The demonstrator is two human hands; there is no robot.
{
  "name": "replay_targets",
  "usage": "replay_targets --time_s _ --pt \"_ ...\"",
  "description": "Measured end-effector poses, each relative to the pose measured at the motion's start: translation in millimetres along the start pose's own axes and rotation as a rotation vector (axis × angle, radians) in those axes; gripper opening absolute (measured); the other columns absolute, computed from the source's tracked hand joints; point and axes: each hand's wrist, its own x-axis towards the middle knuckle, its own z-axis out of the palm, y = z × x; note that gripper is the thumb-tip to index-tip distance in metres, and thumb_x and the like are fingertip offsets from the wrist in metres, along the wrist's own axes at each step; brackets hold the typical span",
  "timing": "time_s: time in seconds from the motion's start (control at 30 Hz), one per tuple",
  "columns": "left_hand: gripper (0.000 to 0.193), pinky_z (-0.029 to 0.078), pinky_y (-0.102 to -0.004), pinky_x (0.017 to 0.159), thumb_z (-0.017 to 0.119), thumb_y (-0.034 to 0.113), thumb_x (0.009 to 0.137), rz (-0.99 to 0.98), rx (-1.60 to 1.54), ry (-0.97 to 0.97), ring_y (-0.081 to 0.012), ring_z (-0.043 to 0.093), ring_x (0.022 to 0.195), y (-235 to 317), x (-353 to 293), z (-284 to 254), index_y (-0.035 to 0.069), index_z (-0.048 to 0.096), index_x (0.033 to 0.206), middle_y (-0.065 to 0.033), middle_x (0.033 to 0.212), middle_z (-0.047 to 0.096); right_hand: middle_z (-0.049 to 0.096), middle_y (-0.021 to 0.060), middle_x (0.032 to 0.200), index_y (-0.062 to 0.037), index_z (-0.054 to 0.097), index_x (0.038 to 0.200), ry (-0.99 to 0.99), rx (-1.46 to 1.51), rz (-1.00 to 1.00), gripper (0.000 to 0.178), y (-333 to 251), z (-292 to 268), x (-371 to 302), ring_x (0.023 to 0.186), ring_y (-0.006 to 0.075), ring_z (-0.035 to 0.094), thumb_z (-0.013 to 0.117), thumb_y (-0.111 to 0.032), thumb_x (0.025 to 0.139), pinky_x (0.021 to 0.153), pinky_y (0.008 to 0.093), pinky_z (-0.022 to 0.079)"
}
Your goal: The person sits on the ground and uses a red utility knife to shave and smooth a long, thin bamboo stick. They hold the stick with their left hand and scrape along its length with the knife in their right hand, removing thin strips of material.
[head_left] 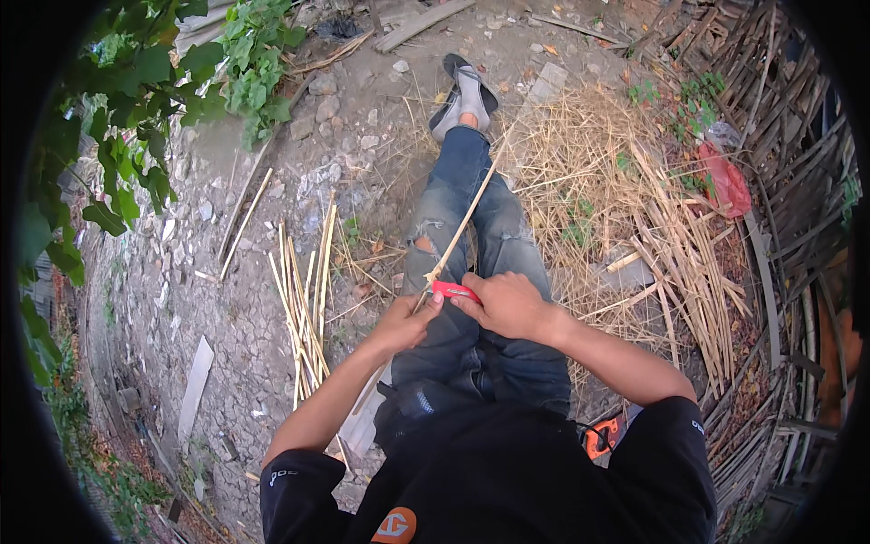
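Note:
A long pale stick [470,211] slants over my legs, its far part reaching out past my knees. My left hand [404,324] is closed on its near end, thumb and fingers pinched together. A red utility knife [459,292] lies across the stick at that end, gripped in my right hand [510,304] with the thumb along its handle. Its tip comes right up to my left thumb; I cannot make out the blade. Both hands are close together above my thighs.
A bundle of pale sticks [308,295] lies left of my legs. More split sticks [693,290] and straw shavings [566,163] cover the ground on the right. An orange tool [601,440] sits by my right hip. Stacked wood [797,181] lines the right edge.

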Motion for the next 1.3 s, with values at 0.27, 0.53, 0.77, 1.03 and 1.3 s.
replay_targets --time_s 0.27,0.53,0.77,1.03,1.3 --pt "0.041 0.049 -0.0332 0.081 0.065 0.040 0.104 0.322 0.215 0.166 -0.0147 0.062 0.088 2 2 6 0.002 0.067 0.119 -0.0049 0.093 0.071 0.069 0.0226 0.071 -0.0029 0.057 0.101 0.111 -0.032 0.025 0.034 -13 20 -6 0.068 0.0452 0.070 0.060 -0.037 0.102 0.060 0.0558 0.055" --pt "0.031 0.040 -0.0269 0.057 0.070 0.036 0.102 0.176 0.243 0.161 -0.0071 0.051 0.062 14 2 -7 0.006 0.067 0.108 -0.0013 0.073 0.062 0.069 0.0210 0.079 -0.0010 0.058 0.113 0.045 -0.086 -0.024 0.032 -6 11 -10 0.071 0.0436 0.070 0.061 -0.031 0.103 0.063 0.0563 0.054" --pt "0.041 0.024 -0.0266 0.043 0.070 0.047 0.100 0.002 -0.247 0.082 -0.0050 0.035 0.045 17 1 -18 0.009 0.058 0.104 0.0041 0.060 0.045 0.065 0.0143 0.080 -0.0024 0.059 0.136 0.379 -0.319 -0.250 0.041 1 17 -10 0.071 0.0385 0.071 0.060 -0.028 0.103 0.069 0.0536 0.057" --pt "0.045 0.027 -0.0264 0.043 0.071 0.048 0.099 0.076 -0.091 0.138 -0.0056 0.037 0.045 13 8 -22 0.003 0.067 0.100 0.0042 0.058 0.047 0.070 0.0147 0.081 -0.0012 0.059 0.127 0.037 -0.327 -0.288 0.034 9 -15 0 0.069 0.0327 0.073 0.059 -0.025 0.102 0.057 0.0452 0.058" --pt "0.051 0.025 -0.0248 0.043 0.062 0.047 0.105 0.118 -0.142 0.330 -0.0042 0.033 0.045 6 19 -62 -0.001 0.073 0.115 0.0054 0.058 0.043 0.071 0.0161 0.078 -0.0079 0.060 0.134 -0.450 -0.086 -0.296 0.035 18 -27 -4 0.067 0.0390 0.070 0.056 -0.030 0.106 0.065 0.0502 0.055"
